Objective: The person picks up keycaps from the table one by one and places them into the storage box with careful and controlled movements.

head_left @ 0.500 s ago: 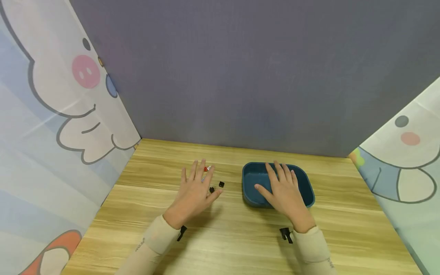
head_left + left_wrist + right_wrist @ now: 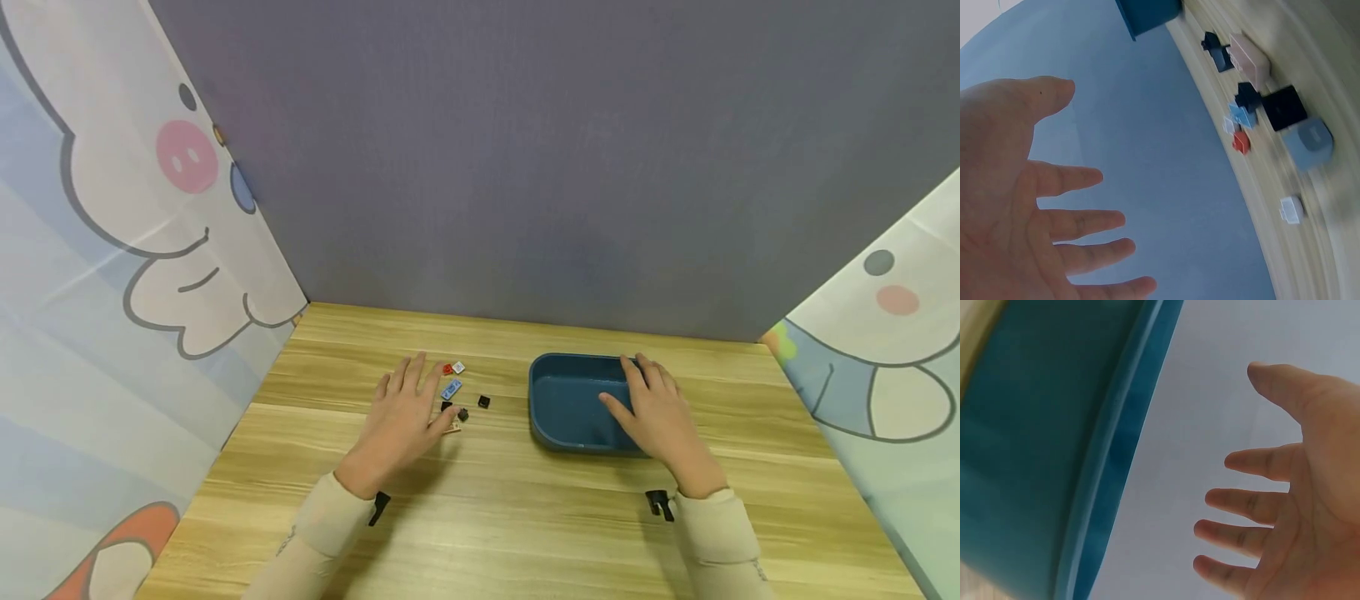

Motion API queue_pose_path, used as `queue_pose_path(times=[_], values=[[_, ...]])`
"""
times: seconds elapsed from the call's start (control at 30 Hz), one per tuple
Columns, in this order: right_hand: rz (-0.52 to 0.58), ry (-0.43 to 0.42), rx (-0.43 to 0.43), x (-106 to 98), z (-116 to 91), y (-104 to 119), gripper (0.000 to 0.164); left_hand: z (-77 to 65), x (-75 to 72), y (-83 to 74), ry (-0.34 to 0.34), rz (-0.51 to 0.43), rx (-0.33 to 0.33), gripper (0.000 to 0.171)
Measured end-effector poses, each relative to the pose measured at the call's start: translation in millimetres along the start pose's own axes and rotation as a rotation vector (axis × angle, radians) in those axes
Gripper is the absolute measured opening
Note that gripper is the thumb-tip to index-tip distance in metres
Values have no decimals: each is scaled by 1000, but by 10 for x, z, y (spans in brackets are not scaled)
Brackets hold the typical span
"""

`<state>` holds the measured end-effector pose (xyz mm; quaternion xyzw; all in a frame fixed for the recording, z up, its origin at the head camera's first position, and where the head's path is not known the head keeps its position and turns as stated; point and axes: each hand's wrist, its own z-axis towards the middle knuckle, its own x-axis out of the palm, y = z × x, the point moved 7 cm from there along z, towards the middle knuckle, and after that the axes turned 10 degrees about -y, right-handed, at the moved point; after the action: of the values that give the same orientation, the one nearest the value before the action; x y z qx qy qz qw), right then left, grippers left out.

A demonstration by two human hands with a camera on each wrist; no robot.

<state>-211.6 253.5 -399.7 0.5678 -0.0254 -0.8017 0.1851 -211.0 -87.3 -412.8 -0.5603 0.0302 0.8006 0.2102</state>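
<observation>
In the head view my left hand [image 2: 397,429] hovers palm down over the left part of the table, fingers spread and holding nothing. By its fingers lie small block-like pieces: a red one [image 2: 447,368], a white one [image 2: 459,367], a longer blue one [image 2: 452,389] and a black one [image 2: 483,402]. The left wrist view adds a pale pink piece [image 2: 1250,57] and a grey-blue one [image 2: 1309,144]; from above, the hand covers part of the group. My right hand [image 2: 663,417], also empty with fingers extended, is above the right side of a dark blue basin [image 2: 555,400].
The basin stands on the wood-grain table [image 2: 495,517], right of the small pieces. A grey panel [image 2: 525,167] rises behind the table, and cartoon-printed sheets [image 2: 97,333] enclose both sides. Black clips [image 2: 660,504] show at the wrists.
Both hands have moved apart: the left one leftward, uncovering more of the small pieces, and the right one rightward across the basin. The basin and pieces have stayed put.
</observation>
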Motion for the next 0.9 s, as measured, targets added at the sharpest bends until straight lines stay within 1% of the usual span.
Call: queue_pose_path(times=[0.17, 0.27, 0.43, 0.57, 0.7, 0.9], values=[[11, 20, 30, -24, -7, -146, 74, -12, -7, 104, -6, -5, -18, 70], [10, 16, 33, -35, -9, -226, 73, -27, -9, 165, -6, -4, -25, 68], [26, 22, 52, -32, -9, -370, 68, -62, -6, 269, -16, -31, -48, 66], [37, 37, 82, -3, -13, -476, 63, -96, 27, 357, -12, -60, -63, 66], [37, 21, 115, 15, -18, -569, 58, -122, 55, 450, -9, -86, -79, 63], [33, -19, 178, 3, -15, -709, 46, -136, 104, 637, -38, -114, -88, 54]])
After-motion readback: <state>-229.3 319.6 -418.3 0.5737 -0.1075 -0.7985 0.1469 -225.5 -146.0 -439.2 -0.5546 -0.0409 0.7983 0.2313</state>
